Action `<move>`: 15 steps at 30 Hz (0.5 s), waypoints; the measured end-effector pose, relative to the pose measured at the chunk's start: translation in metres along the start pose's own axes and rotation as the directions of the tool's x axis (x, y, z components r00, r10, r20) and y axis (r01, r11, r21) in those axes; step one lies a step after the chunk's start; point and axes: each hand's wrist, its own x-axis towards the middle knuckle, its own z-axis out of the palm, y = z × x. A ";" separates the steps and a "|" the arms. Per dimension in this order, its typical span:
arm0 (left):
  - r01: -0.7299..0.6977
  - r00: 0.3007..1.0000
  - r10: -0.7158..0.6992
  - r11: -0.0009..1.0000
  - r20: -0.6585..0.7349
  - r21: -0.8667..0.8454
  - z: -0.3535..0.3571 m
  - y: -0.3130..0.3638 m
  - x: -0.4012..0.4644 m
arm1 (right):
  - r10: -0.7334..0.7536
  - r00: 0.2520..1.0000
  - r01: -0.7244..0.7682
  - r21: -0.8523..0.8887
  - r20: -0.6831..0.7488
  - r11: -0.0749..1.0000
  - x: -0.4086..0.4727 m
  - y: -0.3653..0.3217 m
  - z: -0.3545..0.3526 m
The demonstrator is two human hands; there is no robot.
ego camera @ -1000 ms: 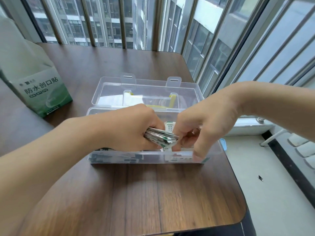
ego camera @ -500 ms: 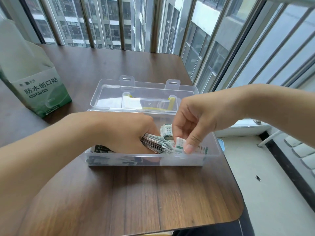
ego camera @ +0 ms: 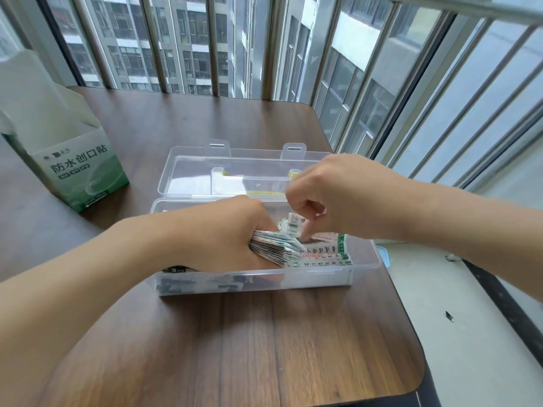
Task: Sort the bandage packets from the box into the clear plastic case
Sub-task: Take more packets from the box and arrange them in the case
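Toward the surface's right edge, inside the case (ego camera: 364, 261), the left hand (ego camera: 217, 236) grips a stack (ego camera: 271, 248) lying lengthwise; the right hand (ego camera: 332, 198), directly above, pinches one packet (ego camera: 293, 226).

Two bare forearms enter from the near edge, one from the lower left, one from the right. No sleeve, cuff or glove covers either arm up to the frame edge. Left hand (ego camera: 223, 233): no ring, watch or band seen on the wrist or knuckles. Right hand (ego camera: 332, 195): wrist likewise unadorned; fingers (ego camera: 305, 227) show short nails, unpainted as far as can be told. No marks or dressings seen on either arm.
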 end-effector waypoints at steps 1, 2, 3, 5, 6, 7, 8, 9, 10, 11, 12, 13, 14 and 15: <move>0.001 1.000 -0.001 1.000 -0.011 0.001 0.000 0.000 0.000 | -0.011 1.000 0.011 -0.035 -0.015 0.999 -0.002 0.000 0.000; 0.000 1.000 0.000 1.000 -0.016 0.002 0.001 0.000 0.000 | -0.017 1.000 0.016 -0.056 -0.017 0.998 -0.004 -0.001 -0.001; -0.004 1.000 0.004 1.000 -0.019 0.000 0.001 -0.001 0.000 | -0.030 0.999 0.030 -0.053 -0.010 0.998 -0.006 0.000 -0.003; -0.021 0.999 0.021 1.000 -0.024 -0.011 0.001 -0.001 -0.001 | -0.067 0.998 0.067 0.036 0.002 0.997 -0.009 0.000 -0.006; -0.032 0.999 0.031 0.999 -0.030 -0.020 0.000 -0.001 -0.002 | -0.086 0.996 0.082 0.114 0.029 0.990 -0.010 -0.001 -0.009; -0.039 0.999 0.037 0.998 -0.039 -0.039 -0.001 0.000 -0.004 | -0.099 0.993 0.083 0.197 0.071 0.977 -0.010 -0.002 -0.012; -0.041 0.998 0.038 0.997 -0.053 -0.071 -0.004 0.000 -0.005 | -0.098 0.986 0.058 0.271 0.135 0.961 -0.009 -0.003 -0.014; -0.038 0.997 0.029 0.991 -0.071 -0.127 -0.006 0.000 -0.006 | -0.098 0.970 0.018 0.337 0.224 0.941 -0.008 -0.002 -0.015; -0.035 0.995 0.016 0.981 -0.098 -0.192 -0.009 -0.001 -0.007 | -0.119 0.942 -0.009 0.378 0.315 0.926 -0.004 -0.001 -0.014; -0.038 0.990 0.003 0.967 -0.138 -0.253 -0.011 -0.002 -0.008 | -0.147 0.906 -0.028 0.401 0.398 0.916 0.001 0.000 -0.012; -0.046 0.982 -0.011 0.954 -0.188 -0.297 -0.011 -0.004 -0.009 | -0.173 0.863 -0.046 0.415 0.475 0.909 0.006 0.000 -0.009; -0.057 0.972 -0.021 0.946 -0.234 -0.318 -0.011 -0.005 -0.010 | -0.189 0.818 -0.068 0.418 0.543 0.906 0.011 -0.001 -0.006; -0.071 0.965 -0.017 0.943 -0.260 -0.325 -0.010 -0.005 -0.010 | -0.203 0.776 -0.085 0.418 0.597 0.904 0.016 -0.003 -0.002; -0.088 0.964 -0.003 0.940 -0.266 -0.329 -0.009 -0.006 -0.011 | -0.217 0.735 -0.101 0.420 0.642 0.902 0.022 -0.005 0.002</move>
